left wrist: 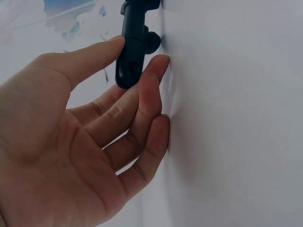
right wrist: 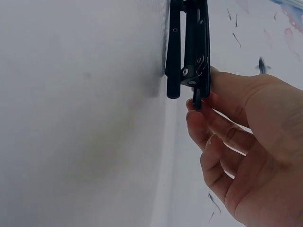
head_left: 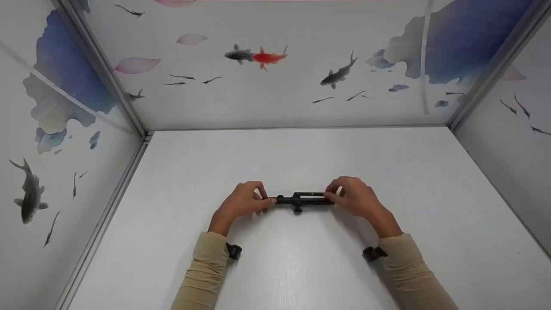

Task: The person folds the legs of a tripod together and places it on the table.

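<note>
A small black tripod (head_left: 310,200), its legs folded together, lies crosswise between both hands, low over the white table. My left hand (head_left: 247,199) pinches its rounded end between thumb and fingers; in the left wrist view that black end (left wrist: 130,66) shows a knob on its side. At the other end, my right hand (head_left: 355,197) pinches the leg ends. Narrow bars with rivets and a small clip, the folded legs (right wrist: 174,56), appear in the right wrist view. Whether the tripod touches the table I cannot tell.
The white table (head_left: 292,159) extends around the hands. Panels printed with fish and leaves enclose it at the back wall (head_left: 275,99), left and right. Small black wrist cameras, a left one (head_left: 234,251) and a right one (head_left: 373,254), sit at the sleeve cuffs.
</note>
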The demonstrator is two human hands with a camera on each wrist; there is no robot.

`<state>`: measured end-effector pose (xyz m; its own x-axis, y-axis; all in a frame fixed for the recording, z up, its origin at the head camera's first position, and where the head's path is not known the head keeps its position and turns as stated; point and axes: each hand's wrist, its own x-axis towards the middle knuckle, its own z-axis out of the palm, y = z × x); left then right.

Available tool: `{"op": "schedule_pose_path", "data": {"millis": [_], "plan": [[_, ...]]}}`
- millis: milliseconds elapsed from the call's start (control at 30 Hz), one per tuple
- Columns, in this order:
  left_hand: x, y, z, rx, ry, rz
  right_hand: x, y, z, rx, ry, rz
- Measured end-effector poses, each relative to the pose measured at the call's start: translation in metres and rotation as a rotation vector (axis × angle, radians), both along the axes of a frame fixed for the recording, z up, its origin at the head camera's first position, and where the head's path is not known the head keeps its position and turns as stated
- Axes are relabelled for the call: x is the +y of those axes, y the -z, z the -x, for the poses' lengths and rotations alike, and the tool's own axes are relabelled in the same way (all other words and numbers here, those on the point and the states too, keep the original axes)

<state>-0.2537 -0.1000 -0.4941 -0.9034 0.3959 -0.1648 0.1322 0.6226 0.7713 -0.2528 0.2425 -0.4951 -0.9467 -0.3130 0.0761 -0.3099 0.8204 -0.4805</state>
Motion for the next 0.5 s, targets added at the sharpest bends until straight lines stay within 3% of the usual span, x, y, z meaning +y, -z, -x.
{"op": "schedule_pose_path", "data": {"millis": [300,500], "plan": [[-0.0019,0.0023,-0.0005,0.008,0.009,-0.003,0.0022,-0.0003,-0.0013,0.039,-0.012,-0.016],[-0.006,-0.0023,-0.0022,-0.005,0.004,0.02,0.0062,-0.0034,-0.0015,0.09,-0.007,0.025]]}}
